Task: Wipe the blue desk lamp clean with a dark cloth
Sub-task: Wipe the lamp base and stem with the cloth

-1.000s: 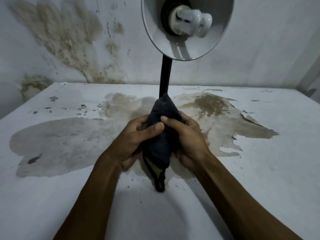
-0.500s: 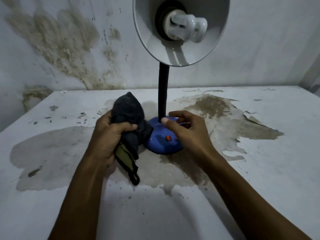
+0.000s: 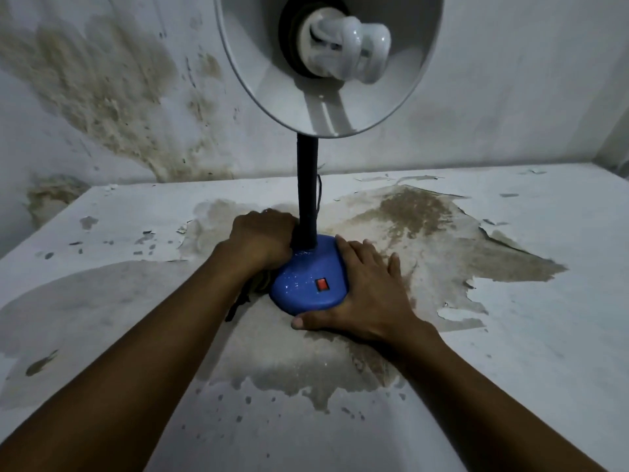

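Note:
The blue desk lamp's round base [image 3: 303, 284] stands on the stained white table [image 3: 510, 335], with a red switch [image 3: 322, 284] on top and white specks on its surface. A black neck [image 3: 307, 189] rises to the white shade [image 3: 272, 80] holding a spiral bulb [image 3: 343, 49]. My left hand [image 3: 262, 238] presses the dark cloth [image 3: 253, 287] against the base's left side by the neck; most of the cloth is hidden under the hand. My right hand [image 3: 367, 294] lies flat against the base's right edge, thumb along its front.
A stained wall [image 3: 119, 97] rises right behind the table. Peeling paint and brown-grey patches cover the tabletop around the lamp. A thin cord [image 3: 319, 192] hangs behind the neck.
My left hand has brought the cloth down from beside the lamp onto the base's left side. My right hand has moved from the top of the base to its right edge.

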Motion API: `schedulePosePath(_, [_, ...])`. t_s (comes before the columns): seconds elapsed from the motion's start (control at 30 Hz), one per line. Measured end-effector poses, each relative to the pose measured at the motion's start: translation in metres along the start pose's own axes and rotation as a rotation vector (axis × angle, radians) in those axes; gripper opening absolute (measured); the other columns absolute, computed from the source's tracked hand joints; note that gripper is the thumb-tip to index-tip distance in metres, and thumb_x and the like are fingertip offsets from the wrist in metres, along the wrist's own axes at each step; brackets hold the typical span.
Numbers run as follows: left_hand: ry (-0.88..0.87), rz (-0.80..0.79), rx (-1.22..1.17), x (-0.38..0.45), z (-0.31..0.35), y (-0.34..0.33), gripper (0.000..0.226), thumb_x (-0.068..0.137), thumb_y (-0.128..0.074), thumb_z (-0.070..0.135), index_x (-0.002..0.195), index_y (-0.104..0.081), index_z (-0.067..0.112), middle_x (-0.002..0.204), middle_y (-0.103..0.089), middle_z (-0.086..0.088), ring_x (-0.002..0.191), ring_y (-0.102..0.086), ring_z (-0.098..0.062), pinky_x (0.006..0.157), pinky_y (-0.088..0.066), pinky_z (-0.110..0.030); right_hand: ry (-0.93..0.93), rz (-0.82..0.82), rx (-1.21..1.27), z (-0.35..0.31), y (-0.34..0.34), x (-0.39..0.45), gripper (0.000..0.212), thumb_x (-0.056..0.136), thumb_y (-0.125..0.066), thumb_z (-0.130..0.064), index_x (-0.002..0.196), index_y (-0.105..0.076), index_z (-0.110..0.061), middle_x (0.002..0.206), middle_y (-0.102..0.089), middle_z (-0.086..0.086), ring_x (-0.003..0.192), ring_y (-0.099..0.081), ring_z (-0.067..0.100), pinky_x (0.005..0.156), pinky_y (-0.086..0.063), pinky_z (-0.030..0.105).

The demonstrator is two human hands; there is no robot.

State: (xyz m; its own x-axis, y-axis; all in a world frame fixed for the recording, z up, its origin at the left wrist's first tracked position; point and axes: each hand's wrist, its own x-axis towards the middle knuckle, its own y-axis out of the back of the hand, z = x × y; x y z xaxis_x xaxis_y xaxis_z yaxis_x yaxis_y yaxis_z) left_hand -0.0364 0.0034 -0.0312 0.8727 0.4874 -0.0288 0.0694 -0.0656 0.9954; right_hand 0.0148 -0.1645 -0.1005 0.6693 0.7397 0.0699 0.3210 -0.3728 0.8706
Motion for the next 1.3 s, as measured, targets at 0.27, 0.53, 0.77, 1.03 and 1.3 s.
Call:
schedulePosePath(0.27, [-0.287,0.256,0.261,-0.056,0.002,-0.006,0.053,0.096,-0.050,0.028,0.148,-0.040,0.029,0.127,-0.056,-0.002,0.098,-0.063,-0.027,0.066,-0.032,-0.030,0.032,0.054,0.064,-0.001,0.000,0.002,0.137,0.046,-0.072,-0.086,0.155,-0.016,-0.025,0.148,-0.035,-0.004,0.140,-0.031,0.020,0.121,-0.001,0.056])
schedulePosePath(0.53, [-0.218,0.342,-0.185,-0.061,-0.014,-0.003,0.054,0.083,-0.056,0.012,0.129,-0.063,0.040,0.099,-0.058,0.004,0.082,-0.061,-0.027,0.055,-0.030,-0.027,0.032,0.058,0.077,0.001,-0.001,0.001,0.138,0.045,-0.072,-0.086,0.156,-0.016,-0.025,0.150,-0.034,-0.003,0.142,-0.030,0.022,0.121,0.001,0.055])
schedulePosePath(0.77, [-0.200,0.393,0.101,-0.051,0.041,-0.008,0.043,0.096,-0.054,0.032,0.139,-0.051,0.038,0.133,-0.044,-0.014,0.095,-0.058,-0.033,0.063,-0.030,-0.035,0.038,0.094,0.091,0.005,-0.006,0.004,0.134,0.040,-0.059,-0.094,0.152,-0.022,-0.031,0.139,-0.044,-0.006,0.136,-0.038,0.019,0.120,-0.002,0.054])
schedulePosePath(1.03, [-0.162,0.264,0.295,-0.054,0.025,-0.008,0.044,0.102,-0.039,0.040,0.146,-0.042,0.038,0.121,-0.043,-0.007,0.097,-0.059,-0.029,0.065,-0.029,-0.034,0.050,0.100,0.116,0.007,-0.004,0.004,0.130,0.044,-0.071,-0.086,0.152,-0.022,-0.033,0.141,-0.045,-0.005,0.137,-0.036,0.020,0.120,-0.005,0.054])
schedulePosePath(1.3, [0.097,0.163,0.214,-0.049,-0.023,-0.004,0.037,0.093,-0.057,0.029,0.130,-0.062,0.031,0.114,-0.044,-0.011,0.094,-0.060,-0.038,0.068,-0.030,-0.035,0.023,0.086,0.101,0.004,0.001,-0.001,0.134,0.043,-0.075,-0.083,0.153,-0.023,-0.028,0.146,-0.040,-0.005,0.138,-0.035,0.019,0.120,-0.004,0.050])
